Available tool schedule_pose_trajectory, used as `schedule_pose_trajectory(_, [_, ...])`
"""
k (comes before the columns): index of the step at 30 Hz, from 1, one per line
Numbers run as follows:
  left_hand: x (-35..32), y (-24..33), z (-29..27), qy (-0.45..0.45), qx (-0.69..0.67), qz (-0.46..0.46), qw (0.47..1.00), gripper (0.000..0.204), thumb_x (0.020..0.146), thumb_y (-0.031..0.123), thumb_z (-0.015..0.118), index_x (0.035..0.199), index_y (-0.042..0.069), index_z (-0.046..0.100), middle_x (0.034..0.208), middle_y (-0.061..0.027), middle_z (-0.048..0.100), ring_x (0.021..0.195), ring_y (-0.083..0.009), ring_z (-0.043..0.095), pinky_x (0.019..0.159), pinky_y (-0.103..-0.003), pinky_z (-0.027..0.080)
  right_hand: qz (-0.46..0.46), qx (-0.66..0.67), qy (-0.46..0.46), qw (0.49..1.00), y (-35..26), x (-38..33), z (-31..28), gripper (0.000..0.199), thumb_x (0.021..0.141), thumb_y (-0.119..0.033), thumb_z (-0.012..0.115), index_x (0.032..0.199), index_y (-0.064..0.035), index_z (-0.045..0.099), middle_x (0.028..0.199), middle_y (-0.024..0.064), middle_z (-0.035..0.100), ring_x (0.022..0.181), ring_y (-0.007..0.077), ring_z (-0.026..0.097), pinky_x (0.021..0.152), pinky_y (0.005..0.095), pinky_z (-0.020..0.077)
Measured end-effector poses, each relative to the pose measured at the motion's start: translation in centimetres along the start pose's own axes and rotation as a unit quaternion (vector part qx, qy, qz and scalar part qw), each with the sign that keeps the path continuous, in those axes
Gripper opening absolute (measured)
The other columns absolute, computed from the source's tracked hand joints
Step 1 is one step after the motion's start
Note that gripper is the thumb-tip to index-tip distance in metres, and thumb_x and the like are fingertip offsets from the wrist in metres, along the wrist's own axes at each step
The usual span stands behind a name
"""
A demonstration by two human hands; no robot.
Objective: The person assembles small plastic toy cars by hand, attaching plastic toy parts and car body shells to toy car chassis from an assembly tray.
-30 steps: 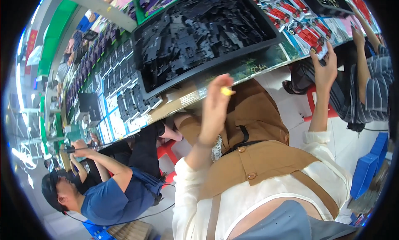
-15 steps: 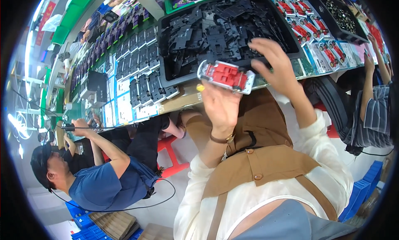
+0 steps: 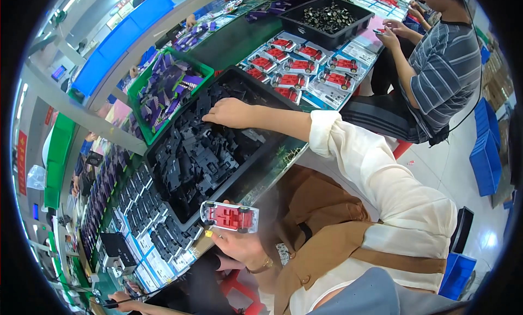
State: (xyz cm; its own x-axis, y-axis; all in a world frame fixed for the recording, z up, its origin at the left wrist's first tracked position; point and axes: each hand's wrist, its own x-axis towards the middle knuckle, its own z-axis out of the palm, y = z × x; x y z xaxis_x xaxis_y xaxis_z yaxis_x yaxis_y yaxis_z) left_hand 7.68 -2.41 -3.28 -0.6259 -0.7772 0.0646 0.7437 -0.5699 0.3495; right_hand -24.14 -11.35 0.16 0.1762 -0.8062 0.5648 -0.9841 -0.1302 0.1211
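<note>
My left hand [image 3: 242, 246] holds a toy car body [image 3: 230, 216], white-silver outside with a red interior and dark wheels, level with the near table edge. A small yellow cover [image 3: 208, 234] sits on one of its fingertips. Stretched out over the large black tray [image 3: 243, 170], my right hand [image 3: 231, 113] has its fingers curled down among flat black plastic car parts [image 3: 199, 154]. Its fingertips are closed and partly hidden, so whatever they grip cannot be made out.
Left of the tray lie rows of assembled black parts [image 3: 144, 203]. A green crate [image 3: 204, 70] of purple pieces stands beyond. Red-and-white car bodies [image 3: 299, 66] cover sheets at the right, near a black bin [image 3: 348, 35] of small metallic parts. A person [image 3: 441, 70] sits at far right.
My view has turned to the right. My right hand has gone from open beside the car body to down among the black parts. The left hand still holds the car body.
</note>
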Motion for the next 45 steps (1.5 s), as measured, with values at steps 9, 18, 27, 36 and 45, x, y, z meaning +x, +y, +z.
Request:
schedule_pose_trajectory(9, [-0.2, -0.7, 2.4, 0.086, 0.025, -0.016, 0.996, 0.06, 0.093, 0.05, 0.026, 0.138, 0.01, 0.031, 0.138, -0.0193, 0.034, 0.12, -0.0348, 0.041, 0.1, -0.051, 0.034, 0.196, 0.281, 0.105, 0.934, -2.2, -1.5, -5.6, 0.032, 0.083, -0.019, 0.058, 0.11, -0.0036, 0.051, 0.099, 0.0186, 0.056, 0.09, 0.0348, 0.058, 0.075, 0.0376, 0.0467])
schedule_pose_trajectory(18, [-1.4, -1.6, 4.0, 0.07, 0.023, 0.022, 0.997, 0.054, 0.095, 0.046, 0.025, 0.135, 0.01, 0.035, 0.132, -0.0184, 0.043, 0.115, -0.0353, 0.046, 0.098, -0.05, 0.035, 0.181, 0.441, 0.049, 0.878, -7.3, -4.1, -9.8, 0.064, 0.073, -0.017, 0.073, 0.127, -0.0027, 0.041, 0.114, 0.0065, 0.05, 0.102, 0.0129, 0.048, 0.09, 0.0254, 0.039])
schedule_pose_trajectory(27, [-0.5, -1.5, 4.9, 0.089, 0.058, 0.043, 0.993, 0.052, 0.094, 0.04, 0.026, 0.133, 0.007, 0.035, 0.127, -0.0173, 0.046, 0.112, -0.0349, 0.048, 0.097, -0.048, 0.037, 0.102, 0.188, 0.13, 0.968, -8.9, -6.0, -11.0, 0.045, 0.077, -0.02, 0.07, 0.113, -0.0015, 0.051, 0.105, 0.0104, 0.056, 0.091, 0.0159, 0.056, 0.08, 0.0256, 0.0436])
schedule_pose_trajectory(36, [-0.6, -2.0, 4.2, 0.08, 0.069, 0.067, 0.992, 0.05, 0.095, 0.042, 0.026, 0.132, 0.009, 0.034, 0.125, -0.0148, 0.047, 0.11, -0.0314, 0.05, 0.094, -0.045, 0.04, 0.199, 0.306, 0.14, 0.92, -11.9, -9.4, -11.8, 0.053, 0.073, -0.019, 0.073, 0.117, -0.0024, 0.049, 0.103, 0.0134, 0.06, 0.091, 0.0181, 0.062, 0.076, 0.0277, 0.0487])
schedule_pose_trajectory(45, [-0.4, -3.7, 4.6, 0.076, 0.129, 0.125, 0.981, 0.045, 0.096, 0.033, 0.025, 0.129, 0.005, 0.036, 0.123, -0.0099, 0.049, 0.113, -0.0217, 0.047, 0.098, -0.037, 0.035, 0.139, 0.33, 0.096, 0.929, -18.4, -9.2, -14.1, 0.052, 0.061, -0.004, 0.072, 0.11, 0.0019, 0.056, 0.113, 0.0168, 0.055, 0.1, 0.0295, 0.057, 0.086, 0.0328, 0.0453])
